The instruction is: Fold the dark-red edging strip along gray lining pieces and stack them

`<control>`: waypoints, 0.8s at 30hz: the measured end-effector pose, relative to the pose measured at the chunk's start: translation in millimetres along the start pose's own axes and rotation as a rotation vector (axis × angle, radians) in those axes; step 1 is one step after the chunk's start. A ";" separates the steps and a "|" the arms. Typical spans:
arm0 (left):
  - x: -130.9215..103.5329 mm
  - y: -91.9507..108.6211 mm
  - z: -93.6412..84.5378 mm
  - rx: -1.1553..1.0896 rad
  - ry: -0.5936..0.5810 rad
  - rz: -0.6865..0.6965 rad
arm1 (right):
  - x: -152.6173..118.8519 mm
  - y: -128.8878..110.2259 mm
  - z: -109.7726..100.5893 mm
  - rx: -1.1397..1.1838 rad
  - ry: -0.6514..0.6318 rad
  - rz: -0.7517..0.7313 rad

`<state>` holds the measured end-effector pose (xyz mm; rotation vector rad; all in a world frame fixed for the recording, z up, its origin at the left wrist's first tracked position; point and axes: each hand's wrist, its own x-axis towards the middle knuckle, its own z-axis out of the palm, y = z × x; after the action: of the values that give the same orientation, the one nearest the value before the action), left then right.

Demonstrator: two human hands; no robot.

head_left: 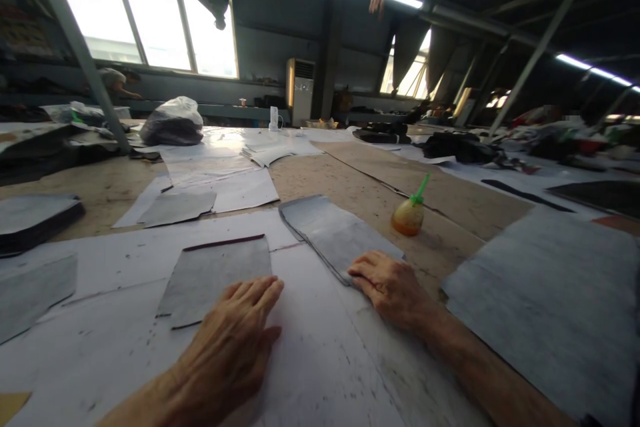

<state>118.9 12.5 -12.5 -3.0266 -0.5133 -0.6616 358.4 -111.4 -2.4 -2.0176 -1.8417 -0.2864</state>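
Observation:
My left hand [240, 333] lies open, palm down, its fingers stretched together over the right edge of a flat grey fabric piece [215, 273] with dark edges. White paper [320, 340] spreads beneath. My right hand [387, 283] has its fingers bent round the near corner of a small stack of grey fabric pieces [335, 227]; its thumb is mostly hidden. Just beyond that stack stands a squeeze bottle [409, 215] with a green nozzle and amber liquid inside.
Another grey piece [37, 293] and a thick grey stack [35, 217] lie at the left. On the right is a large grey sheet [555, 300]. A slanted metal post [83, 47] rises at the left, near a plastic-wrapped bundle [173, 121]. Far back left, a person [115, 83] bends over.

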 end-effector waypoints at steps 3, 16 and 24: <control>22.3 18.8 5.0 -0.191 -0.065 -0.012 | -6.8 6.0 -2.9 0.086 -0.010 -0.051; 82.3 35.8 39.2 -0.138 -0.028 0.009 | -4.5 13.9 9.8 0.172 0.281 0.271; 96.0 25.3 54.2 -0.035 0.028 -0.080 | 4.0 -12.1 12.1 -0.089 0.117 0.183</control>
<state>231.2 22.6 -21.1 -3.0386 -0.6309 -0.7234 345.6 -102.0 -9.9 -2.1629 -1.5880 -0.4309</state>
